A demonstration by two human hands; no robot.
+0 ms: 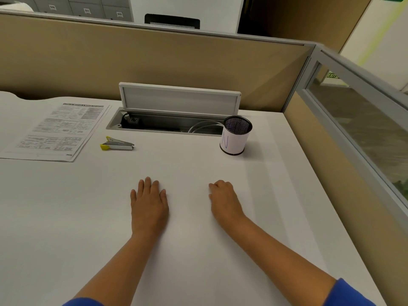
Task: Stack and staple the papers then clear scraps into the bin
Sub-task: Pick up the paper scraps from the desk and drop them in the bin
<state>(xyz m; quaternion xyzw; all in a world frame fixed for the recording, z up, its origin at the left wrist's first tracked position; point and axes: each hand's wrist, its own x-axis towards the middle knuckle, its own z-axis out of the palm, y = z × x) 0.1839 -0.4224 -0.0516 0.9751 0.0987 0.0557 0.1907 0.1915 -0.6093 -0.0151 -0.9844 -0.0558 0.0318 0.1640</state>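
I look down on a white table [198, 164] boxed in by tan cubicle partitions [154, 62], with a glass panel running along the right side. The papers [56, 130] lie in a loose stack at the far left of the table, printed side up, their edges slightly offset so a lower sheet shows along the right and bottom. Just to the right of them, apart from the stack, the stapler [117, 144] lies on its side, silver with yellow ends. Farther right, well apart from the stapler, the bin [235, 135] stands upright: a small black mesh cup wrapped in white paper with a blue mark drawn on it. Behind the stapler and bin, a cable tray [163, 124] is sunk into the table with its grey lid [180, 98] propped open, and a black plug and a pale cable loop sit inside. Nearer to me, my left hand [149, 206] rests flat on the table, fingers straight and close together, holding nothing. My right hand [224, 200] rests beside it with a gap between them, its fingers curled under loosely, also holding nothing. Both forearms are bare, with blue sleeves [353, 293] at the bottom edge.
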